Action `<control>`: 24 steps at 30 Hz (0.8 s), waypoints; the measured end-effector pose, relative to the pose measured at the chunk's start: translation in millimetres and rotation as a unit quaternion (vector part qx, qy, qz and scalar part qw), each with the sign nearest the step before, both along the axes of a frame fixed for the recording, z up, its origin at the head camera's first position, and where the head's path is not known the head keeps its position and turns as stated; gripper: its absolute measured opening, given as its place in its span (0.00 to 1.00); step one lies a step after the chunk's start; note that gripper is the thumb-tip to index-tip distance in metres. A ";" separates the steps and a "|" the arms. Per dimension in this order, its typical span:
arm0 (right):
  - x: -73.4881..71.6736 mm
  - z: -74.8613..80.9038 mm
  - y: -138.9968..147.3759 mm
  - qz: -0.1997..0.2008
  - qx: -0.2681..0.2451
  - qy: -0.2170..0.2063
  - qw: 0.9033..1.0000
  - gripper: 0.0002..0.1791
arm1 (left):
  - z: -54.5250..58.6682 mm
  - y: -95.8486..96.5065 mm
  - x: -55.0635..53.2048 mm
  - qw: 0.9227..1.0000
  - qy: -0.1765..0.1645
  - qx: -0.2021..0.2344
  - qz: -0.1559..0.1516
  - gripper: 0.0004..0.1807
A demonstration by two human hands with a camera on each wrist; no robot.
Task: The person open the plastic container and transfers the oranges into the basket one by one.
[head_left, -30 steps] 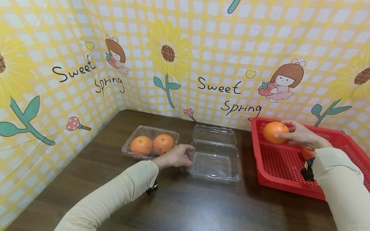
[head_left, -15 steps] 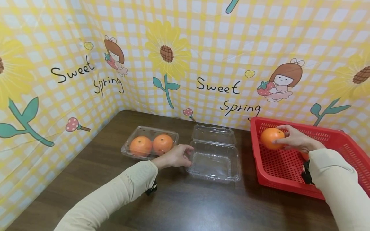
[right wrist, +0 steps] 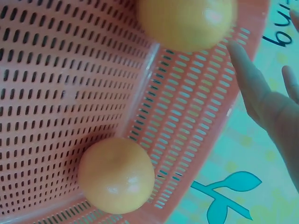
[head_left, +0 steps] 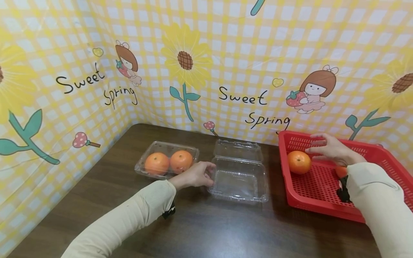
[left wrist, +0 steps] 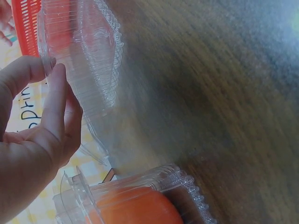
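My left hand point(head_left: 197, 174) pinches the left rim of a clear plastic clamshell container point(head_left: 237, 182), whose lid point(head_left: 238, 151) lies folded back behind it. Thumb and fingertip meet on that rim in the left wrist view. My right hand point(head_left: 332, 148) hovers inside the red basket point(head_left: 287, 186), fingers spread and holding nothing. Just left of its fingertips an orange point(head_left: 299, 162) sits at the basket's left end. Another orange point(right wrist: 117, 175) lies farther along in the basket; my right wrist and sleeve partly cover it in the head view.
Left of my left hand stands a closed clear clamshell point(head_left: 142, 168) with two oranges point(head_left: 157, 163) inside. The dark wooden table point(head_left: 206, 229) is backed by a yellow checked cloth point(head_left: 206, 71) on the left and rear.
My right hand has lowered the orange leftward into the basket's left end and let go of it, fingers now spread. My left hand has stayed on the container's rim.
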State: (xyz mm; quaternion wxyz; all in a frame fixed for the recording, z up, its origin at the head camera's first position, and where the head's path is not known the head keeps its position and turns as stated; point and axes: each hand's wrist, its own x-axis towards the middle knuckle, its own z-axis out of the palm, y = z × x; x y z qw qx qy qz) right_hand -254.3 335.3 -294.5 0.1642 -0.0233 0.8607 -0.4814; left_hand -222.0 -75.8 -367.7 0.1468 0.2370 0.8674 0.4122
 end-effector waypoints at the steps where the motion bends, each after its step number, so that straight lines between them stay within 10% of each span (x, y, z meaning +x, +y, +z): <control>1: 0.5 1.7 0.3 -0.003 0.004 0.008 1.000 0.43 | -0.1 -0.1 0.2 1.000 0.001 -0.001 0.001 0.32; 24: 14.7 32.8 -5.8 -0.031 0.002 0.096 0.995 0.26 | 3.2 1.5 1.7 1.000 0.000 -0.012 -0.001 0.32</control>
